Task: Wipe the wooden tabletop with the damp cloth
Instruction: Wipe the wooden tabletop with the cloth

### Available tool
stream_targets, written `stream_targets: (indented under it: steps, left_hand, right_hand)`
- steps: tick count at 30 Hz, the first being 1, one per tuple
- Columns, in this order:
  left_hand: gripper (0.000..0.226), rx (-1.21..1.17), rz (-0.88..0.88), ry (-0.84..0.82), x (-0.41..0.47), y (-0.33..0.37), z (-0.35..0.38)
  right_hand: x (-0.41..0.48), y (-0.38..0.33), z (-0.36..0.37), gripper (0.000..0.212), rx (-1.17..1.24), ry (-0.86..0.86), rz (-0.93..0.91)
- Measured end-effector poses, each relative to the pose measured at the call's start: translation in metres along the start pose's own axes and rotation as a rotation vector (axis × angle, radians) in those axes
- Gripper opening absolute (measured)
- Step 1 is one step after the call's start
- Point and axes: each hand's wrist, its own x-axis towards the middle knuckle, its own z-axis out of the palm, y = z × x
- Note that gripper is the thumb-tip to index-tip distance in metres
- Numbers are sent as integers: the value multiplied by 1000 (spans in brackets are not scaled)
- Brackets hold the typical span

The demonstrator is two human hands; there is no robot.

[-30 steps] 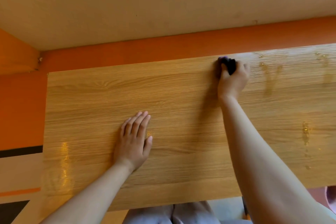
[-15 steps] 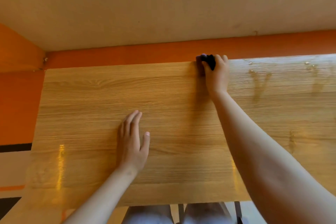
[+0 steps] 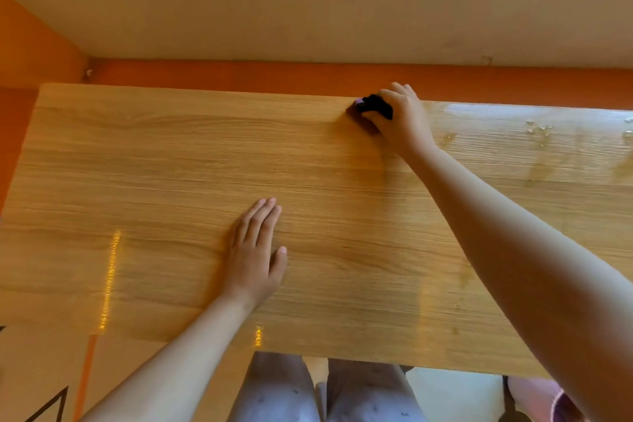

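- While the right hand (image 3: 400, 123) reached to the far edge, its fingers (image 3: 399, 92) were curled down over a small dark cloth (image 3: 375, 104), clenching it against the wood. Such a tight hold probably kept the wad from slipping under pressure.
- That cloth sat at about one o'clock on the bench (image 3: 154, 164), touching its back edge, just beside the orange wall band (image 3: 239, 74).
- Near the bench's middle, the left hand (image 3: 255, 250) lay flat with straight fingers (image 3: 263, 216) held together and the thumb spread. It grasped nothing and likely braced the body for the long reach.
- At three o'clock from the cloth, droplets and shiny wet streaks (image 3: 537, 134) marked the surface, while at nine o'clock the wood looked matte and dry. The wiping therefore seemed only partway done, with that dry side yet to be covered.
- Beyond the near edge, at six o'clock, the person's knees (image 3: 342, 390) showed below the bench.
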Motion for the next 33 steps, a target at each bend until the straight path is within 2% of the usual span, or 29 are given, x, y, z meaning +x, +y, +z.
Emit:
stream_targets:
  steps: [7, 14, 25, 29, 33]
  left_hand:
    - [63, 30, 14, 13, 2, 0, 0]
    - [61, 30, 39, 52, 2, -2, 3]
    - [58, -9, 93, 146, -3, -2, 4]
    - [58, -14, 105, 147, -3, -3, 5]
    - [59, -16, 101, 145, -1, -4, 6]
  right_hand:
    - [-98, -30, 18, 17, 114, -129, -170]
    - [-194, -58, 32, 20, 159, -133, -66]
    - [-324, -79, 30, 17, 168, 169, 318]
    - [-353, -73, 14, 6, 204, 368, 582]
    - [-349, -88, 31, 7, 175, 572, 778]
